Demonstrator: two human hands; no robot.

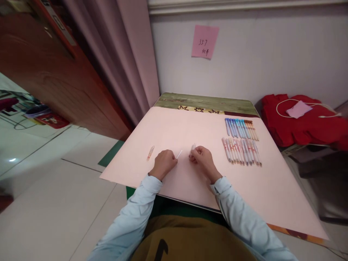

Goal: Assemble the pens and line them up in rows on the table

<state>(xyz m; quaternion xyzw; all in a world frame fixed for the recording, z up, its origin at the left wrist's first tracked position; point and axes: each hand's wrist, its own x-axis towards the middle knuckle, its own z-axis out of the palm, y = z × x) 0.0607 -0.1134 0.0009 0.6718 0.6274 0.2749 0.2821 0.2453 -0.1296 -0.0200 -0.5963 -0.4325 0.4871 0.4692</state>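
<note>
Thumb and fingers of my left hand [164, 163] pinch a thin white pen refill [179, 154], its free end pointing up and right. A short gap away, my right hand [202, 161] is closed around a pale pen part [193, 146]; only its upper end shows above the fingers, so its exact shape is hidden. Left of my left hand lies a clear pen barrel [150, 153] with reddish markings, flat on the pink sheet [179, 127] that covers the table.
Two rows of pens lie at the right: blue-to-brown capped pens [240, 128] behind, pink-and-white pens [241, 152] in front. Red cloth [312, 127] with a white cable sits beyond the table's right side. A wooden door [62, 72] and curtain [130, 47] stand at the left.
</note>
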